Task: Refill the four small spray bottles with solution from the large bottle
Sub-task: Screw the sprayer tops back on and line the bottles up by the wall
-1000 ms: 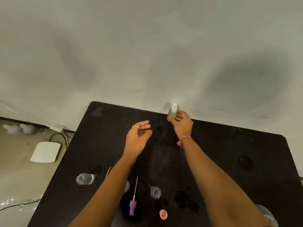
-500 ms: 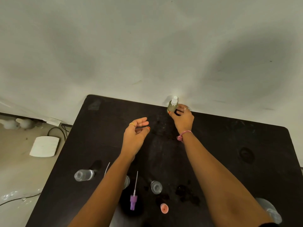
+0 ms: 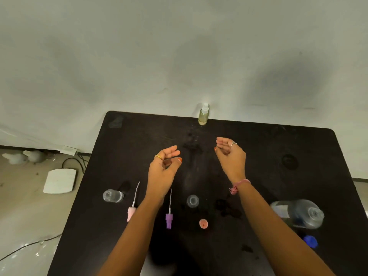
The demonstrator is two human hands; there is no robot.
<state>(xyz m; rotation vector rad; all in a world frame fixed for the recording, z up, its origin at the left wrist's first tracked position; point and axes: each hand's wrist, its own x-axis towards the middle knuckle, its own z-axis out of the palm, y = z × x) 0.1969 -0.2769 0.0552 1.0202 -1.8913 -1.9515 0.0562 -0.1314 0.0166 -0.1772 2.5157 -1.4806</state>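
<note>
Right hand has let go, fingers loosely curled, empty; the filled spray bottle stands capped at top centre. Left hand relaxed, empty. One done; open bottles lower left, seemingly unfilled.

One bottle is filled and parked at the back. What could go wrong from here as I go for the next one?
1. The filled spray bottle stands right at the table's far edge; a nudge might tip it off.
2. The open empty bottles sit beside the forearms and could get knocked.
3. The large bottle lies uncapped on its side; any remaining solution may leak.
</note>
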